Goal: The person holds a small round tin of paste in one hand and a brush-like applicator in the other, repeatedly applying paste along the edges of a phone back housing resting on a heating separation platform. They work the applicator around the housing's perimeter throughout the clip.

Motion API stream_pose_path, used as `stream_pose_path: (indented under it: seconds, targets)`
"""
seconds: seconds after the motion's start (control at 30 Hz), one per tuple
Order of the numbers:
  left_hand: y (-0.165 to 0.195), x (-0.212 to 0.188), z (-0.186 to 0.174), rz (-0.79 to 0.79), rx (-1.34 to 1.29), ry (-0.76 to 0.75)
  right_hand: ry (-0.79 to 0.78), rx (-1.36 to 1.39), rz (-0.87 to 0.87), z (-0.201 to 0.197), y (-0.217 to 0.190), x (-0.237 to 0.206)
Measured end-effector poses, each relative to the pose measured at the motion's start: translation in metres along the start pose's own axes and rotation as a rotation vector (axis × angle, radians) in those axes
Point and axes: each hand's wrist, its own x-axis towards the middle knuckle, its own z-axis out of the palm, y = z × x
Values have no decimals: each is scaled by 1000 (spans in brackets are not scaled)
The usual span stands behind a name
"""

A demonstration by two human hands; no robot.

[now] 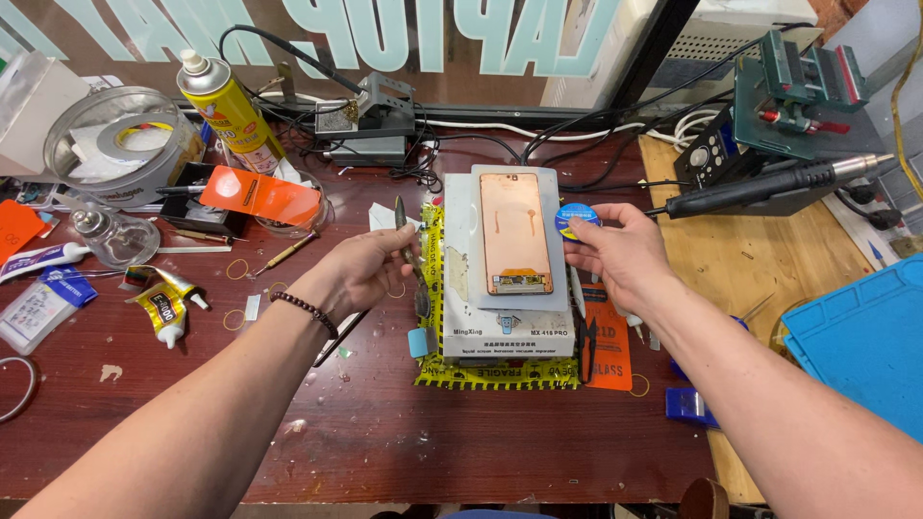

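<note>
Both hands flank the copper panel, edges exposed.

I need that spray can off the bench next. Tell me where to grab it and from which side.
Grip the yellow spray can around its mid body, coming from its right, bench-centre side. It stands leaning, nozzle top-left, its cylinder wall exposed there; the clear round tub crowds its left and the orange card lies at its base.
</note>
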Motion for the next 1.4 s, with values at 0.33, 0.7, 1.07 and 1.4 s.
stream_pose_path:
  seconds: [0.33,0.7,1.07,1.4]
  targets:
    - [12,-3,20,-99,81,43,5,-32,30,-4,-5,-8]
    - [13,3,32,-71,36,-16,17,-13,43,-12,-2,-20]
    - [19,-4,31,-70,-20,-78,30,-8,49,-22,3,-26]
    - [19,-12,42,-25,95,-159,68,-32,68,-24,2,-35]
